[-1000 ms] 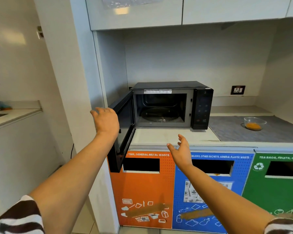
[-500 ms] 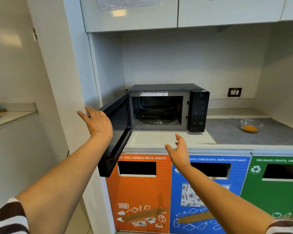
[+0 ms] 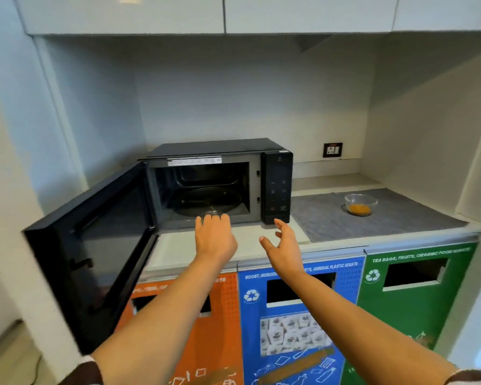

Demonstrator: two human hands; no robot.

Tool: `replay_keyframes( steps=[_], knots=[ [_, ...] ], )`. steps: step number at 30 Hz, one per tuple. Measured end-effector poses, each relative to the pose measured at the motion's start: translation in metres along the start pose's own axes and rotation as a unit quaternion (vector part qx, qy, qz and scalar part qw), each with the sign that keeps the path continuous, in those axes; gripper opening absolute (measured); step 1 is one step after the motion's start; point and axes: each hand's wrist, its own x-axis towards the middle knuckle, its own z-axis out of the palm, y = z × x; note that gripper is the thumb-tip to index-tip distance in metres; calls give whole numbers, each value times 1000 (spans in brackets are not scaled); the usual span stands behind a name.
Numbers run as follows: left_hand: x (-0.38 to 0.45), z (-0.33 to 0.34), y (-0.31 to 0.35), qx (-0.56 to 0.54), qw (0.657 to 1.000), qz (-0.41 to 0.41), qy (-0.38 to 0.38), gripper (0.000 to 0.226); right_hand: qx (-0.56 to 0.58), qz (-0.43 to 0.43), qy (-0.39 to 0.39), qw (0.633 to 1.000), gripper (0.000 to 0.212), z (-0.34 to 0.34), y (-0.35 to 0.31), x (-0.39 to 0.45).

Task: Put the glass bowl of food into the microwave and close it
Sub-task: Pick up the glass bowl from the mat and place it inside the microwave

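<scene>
A black microwave (image 3: 277, 187) stands on the counter with its door (image 3: 95, 245) swung wide open to the left; the cavity and its glass turntable (image 3: 206, 201) hold nothing. A small glass bowl (image 3: 360, 204) with orange food sits on a grey mat (image 3: 386, 218) to the right of the microwave. My left hand (image 3: 214, 237) hovers palm down in front of the cavity opening, holding nothing. My right hand (image 3: 282, 245) is open just below the control panel, well left of the bowl.
Orange (image 3: 225, 329), blue (image 3: 300, 323) and green (image 3: 411, 301) waste bins with slots line the front under the counter edge (image 3: 331, 247). A wall socket (image 3: 332, 150) sits behind the mat. Upper cabinets (image 3: 233, 15) overhang the niche; side walls close it in.
My left hand has left the open door and moved right, in front of the cavity. My right hand has shifted right and up. The view has come closer.
</scene>
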Motion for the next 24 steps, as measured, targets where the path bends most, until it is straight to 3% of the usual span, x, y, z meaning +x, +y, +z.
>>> replay_keyframes(
  steps=[17,24],
  knots=[
    [149,144,216,-223,957,116,-147,24,-48,118,105,986,43,-116,129,162],
    [192,193,304,-272,936,144,-171,35,-71,171,172,968,38,-180,185,223]
  ],
)
